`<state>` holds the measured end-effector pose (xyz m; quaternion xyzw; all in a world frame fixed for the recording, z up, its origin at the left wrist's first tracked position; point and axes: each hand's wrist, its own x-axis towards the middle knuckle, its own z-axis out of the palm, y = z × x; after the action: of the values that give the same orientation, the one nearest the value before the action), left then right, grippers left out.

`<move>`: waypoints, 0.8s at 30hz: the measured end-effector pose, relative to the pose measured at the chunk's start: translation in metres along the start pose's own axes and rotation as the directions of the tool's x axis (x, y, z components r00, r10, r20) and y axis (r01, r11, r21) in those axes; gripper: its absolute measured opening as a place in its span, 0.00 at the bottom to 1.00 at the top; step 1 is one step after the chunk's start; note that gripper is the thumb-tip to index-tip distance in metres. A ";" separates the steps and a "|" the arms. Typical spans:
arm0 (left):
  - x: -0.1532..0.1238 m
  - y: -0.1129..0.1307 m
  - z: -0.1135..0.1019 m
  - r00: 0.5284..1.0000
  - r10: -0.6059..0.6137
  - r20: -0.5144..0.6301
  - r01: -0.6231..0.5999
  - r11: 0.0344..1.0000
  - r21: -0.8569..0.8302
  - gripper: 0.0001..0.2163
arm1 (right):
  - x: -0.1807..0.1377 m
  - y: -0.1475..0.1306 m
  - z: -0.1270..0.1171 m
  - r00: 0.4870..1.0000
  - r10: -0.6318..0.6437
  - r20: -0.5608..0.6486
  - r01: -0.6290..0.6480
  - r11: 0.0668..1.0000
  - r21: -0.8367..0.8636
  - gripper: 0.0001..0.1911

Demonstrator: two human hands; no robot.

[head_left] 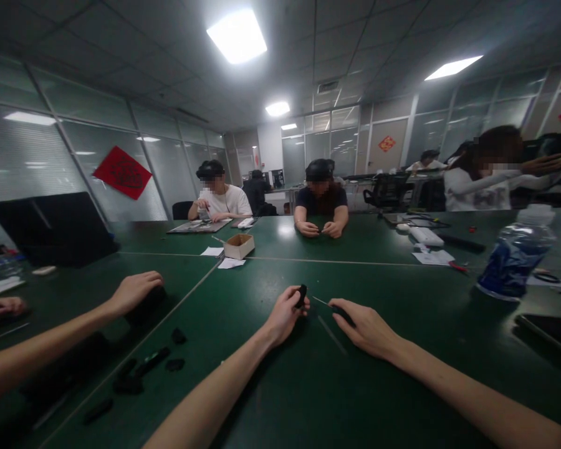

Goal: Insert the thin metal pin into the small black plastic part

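Over the green table (280, 386), my left hand (287, 315) is closed on a small black part (302, 295), held up between thumb and fingers. To its right, my right hand (362, 324) grips a screwdriver (342, 313) by its dark handle. The thin metal shaft points left at the black part, and its tip looks a short way off it. What the small part is, I cannot make out. Several loose black pieces (152, 362) lie on the table left of my left forearm.
A co-worker's hand (140, 290) rests on a dark object at the left. Ahead stands an open cardboard box (239, 247) beside white papers. A large water bottle (514, 255) and a dark phone (549, 330) are at the right. Two people sit across the table.
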<state>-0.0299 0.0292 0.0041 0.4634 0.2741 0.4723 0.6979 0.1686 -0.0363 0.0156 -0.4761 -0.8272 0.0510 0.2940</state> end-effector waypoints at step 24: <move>-0.003 0.000 -0.001 0.993 0.113 -0.026 -0.114 0.993 -0.033 0.12 | -0.001 0.005 0.003 0.999 -0.005 0.047 0.005 1.000 -0.012 0.15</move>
<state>-0.0317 0.0270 0.0039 0.4603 0.2477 0.5214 0.6745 0.1711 -0.0334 0.0109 -0.4744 -0.8354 0.0563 0.2718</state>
